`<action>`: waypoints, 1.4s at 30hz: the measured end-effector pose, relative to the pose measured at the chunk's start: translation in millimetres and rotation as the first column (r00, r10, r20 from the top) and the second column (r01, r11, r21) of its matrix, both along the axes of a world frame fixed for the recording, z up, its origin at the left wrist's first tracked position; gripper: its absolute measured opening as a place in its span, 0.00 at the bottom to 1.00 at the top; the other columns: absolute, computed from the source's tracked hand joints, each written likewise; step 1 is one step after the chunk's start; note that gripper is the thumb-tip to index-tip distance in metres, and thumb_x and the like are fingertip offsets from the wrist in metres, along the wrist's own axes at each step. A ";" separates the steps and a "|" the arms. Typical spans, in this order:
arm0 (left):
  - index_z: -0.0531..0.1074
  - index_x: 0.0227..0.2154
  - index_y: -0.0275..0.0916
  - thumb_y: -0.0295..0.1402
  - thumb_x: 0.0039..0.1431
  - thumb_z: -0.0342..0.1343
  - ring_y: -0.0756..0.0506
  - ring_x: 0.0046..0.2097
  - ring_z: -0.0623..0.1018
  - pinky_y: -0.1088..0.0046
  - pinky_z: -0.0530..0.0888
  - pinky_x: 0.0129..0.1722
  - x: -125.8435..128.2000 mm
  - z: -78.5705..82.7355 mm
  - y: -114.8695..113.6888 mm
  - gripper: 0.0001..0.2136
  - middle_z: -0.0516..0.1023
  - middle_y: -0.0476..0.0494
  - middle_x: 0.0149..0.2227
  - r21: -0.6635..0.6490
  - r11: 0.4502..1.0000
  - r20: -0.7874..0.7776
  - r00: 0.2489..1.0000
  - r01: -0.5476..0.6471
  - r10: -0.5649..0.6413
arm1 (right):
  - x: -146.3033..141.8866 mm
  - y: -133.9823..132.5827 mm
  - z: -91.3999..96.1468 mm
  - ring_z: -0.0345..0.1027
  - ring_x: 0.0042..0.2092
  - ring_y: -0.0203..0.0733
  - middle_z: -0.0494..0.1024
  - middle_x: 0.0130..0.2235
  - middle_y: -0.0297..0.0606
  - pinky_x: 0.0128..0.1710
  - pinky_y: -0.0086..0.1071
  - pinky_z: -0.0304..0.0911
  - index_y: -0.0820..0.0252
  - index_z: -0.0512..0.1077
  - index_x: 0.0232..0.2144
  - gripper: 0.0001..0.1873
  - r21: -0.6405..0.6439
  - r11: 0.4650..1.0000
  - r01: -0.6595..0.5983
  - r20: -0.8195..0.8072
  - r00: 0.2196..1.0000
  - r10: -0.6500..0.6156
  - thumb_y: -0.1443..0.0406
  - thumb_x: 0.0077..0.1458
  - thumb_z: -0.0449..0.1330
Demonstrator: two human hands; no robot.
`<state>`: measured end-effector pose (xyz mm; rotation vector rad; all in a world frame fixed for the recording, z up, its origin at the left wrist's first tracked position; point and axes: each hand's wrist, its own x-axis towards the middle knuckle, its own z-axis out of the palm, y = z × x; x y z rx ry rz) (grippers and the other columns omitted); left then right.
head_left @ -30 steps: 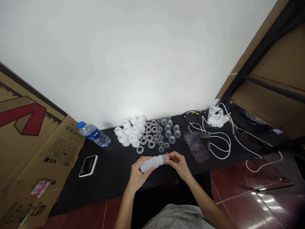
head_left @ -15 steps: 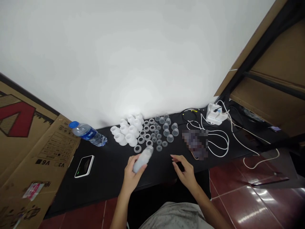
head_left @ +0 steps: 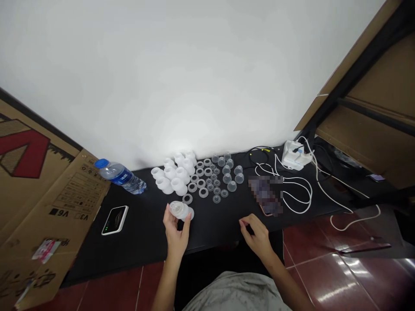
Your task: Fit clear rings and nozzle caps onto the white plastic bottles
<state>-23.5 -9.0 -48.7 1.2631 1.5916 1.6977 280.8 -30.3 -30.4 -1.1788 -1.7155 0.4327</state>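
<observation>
Head view: left fingers [head_left: 167,216] clasp the bottle [head_left: 180,210], right fingers [head_left: 247,224] loosely curled well apart.

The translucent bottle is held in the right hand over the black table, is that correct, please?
Not quite: the head view shows the translucent bottle held in the left hand over the black table; the right hand does not touch it.

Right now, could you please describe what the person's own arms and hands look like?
The left hand and right hand wear no gloves, and no watch, ring or bracelet shows. The left forearm and right forearm have no sleeves in view. A grey garment shows below them.
</observation>
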 end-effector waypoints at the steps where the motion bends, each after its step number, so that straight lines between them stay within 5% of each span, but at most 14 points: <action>1: 0.51 0.76 0.46 0.46 0.62 0.71 0.33 0.70 0.73 0.48 0.72 0.69 0.3 0.5 0.4 0.47 0.63 0.24 0.74 0.002 1.000 0.002 1.000 -0.009 0.009 | 6.0 -2.5 -4.1 0.74 0.36 0.47 0.79 0.34 0.38 0.39 0.41 0.71 0.51 0.77 0.40 0.06 0.050 0.996 0.076 0.003 0.997 -0.076 0.66 0.71 0.61; 4: 0.50 0.76 0.46 0.47 0.62 0.72 0.33 0.72 0.71 0.49 0.70 0.71 -0.4 3.8 4.3 0.48 0.60 0.25 0.75 0.000 1.000 0.039 0.999 -0.016 0.016 | 35.7 -7.0 -16.0 0.74 0.41 0.50 0.78 0.37 0.40 0.44 0.45 0.70 0.54 0.76 0.41 0.02 0.206 0.891 0.405 0.003 0.910 -0.414 0.64 0.68 0.66; 6: 0.50 0.76 0.47 0.48 0.62 0.71 0.33 0.73 0.70 0.49 0.69 0.71 -1.4 6.5 7.3 0.48 0.61 0.26 0.75 -0.013 1.000 0.069 0.998 -0.009 0.010 | 61.3 -5.6 -21.2 0.73 0.46 0.54 0.78 0.42 0.45 0.50 0.49 0.68 0.56 0.75 0.45 0.10 0.237 0.780 0.580 0.012 0.801 -0.599 0.59 0.67 0.68; 8: 0.49 0.76 0.48 0.48 0.62 0.71 0.33 0.73 0.71 0.50 0.70 0.71 -2.5 8.4 9.4 0.48 0.63 0.26 0.74 -0.025 1.000 0.086 0.996 -0.002 0.004 | 85.0 -1.3 -23.3 0.72 0.50 0.58 0.78 0.49 0.51 0.51 0.51 0.67 0.60 0.74 0.53 0.20 0.169 0.745 0.645 0.060 0.748 -0.661 0.54 0.67 0.67; 14: 0.54 0.75 0.47 0.47 0.61 0.72 0.34 0.72 0.71 0.52 0.68 0.72 -4.4 7.7 11.2 0.45 0.65 0.28 0.72 -0.018 1.000 0.068 0.998 -0.005 0.006 | 107.5 12.7 -16.4 0.71 0.56 0.64 0.81 0.56 0.54 0.55 0.54 0.61 0.59 0.72 0.60 0.32 0.052 0.812 0.582 0.299 0.767 -0.568 0.42 0.68 0.61; 35: 0.63 0.69 0.43 0.46 0.65 0.69 0.34 0.69 0.74 0.52 0.69 0.72 -8.2 3.6 14.8 0.35 0.71 0.31 0.68 -0.029 0.998 -0.041 0.998 -0.055 0.054 | 94.0 13.8 -9.7 0.72 0.58 0.66 0.82 0.56 0.54 0.56 0.52 0.61 0.58 0.72 0.60 0.33 0.054 0.784 0.619 0.346 0.725 -0.596 0.40 0.68 0.57; 42: 0.65 0.66 0.42 0.48 0.64 0.68 0.35 0.65 0.77 0.52 0.72 0.69 -9.3 1.1 15.0 0.33 0.74 0.32 0.64 -0.055 0.996 -0.053 0.996 -0.076 0.074 | 93.7 13.7 -2.2 0.70 0.60 0.67 0.78 0.63 0.54 0.57 0.56 0.61 0.56 0.66 0.69 0.38 0.030 0.834 0.550 0.441 0.742 -0.505 0.40 0.69 0.57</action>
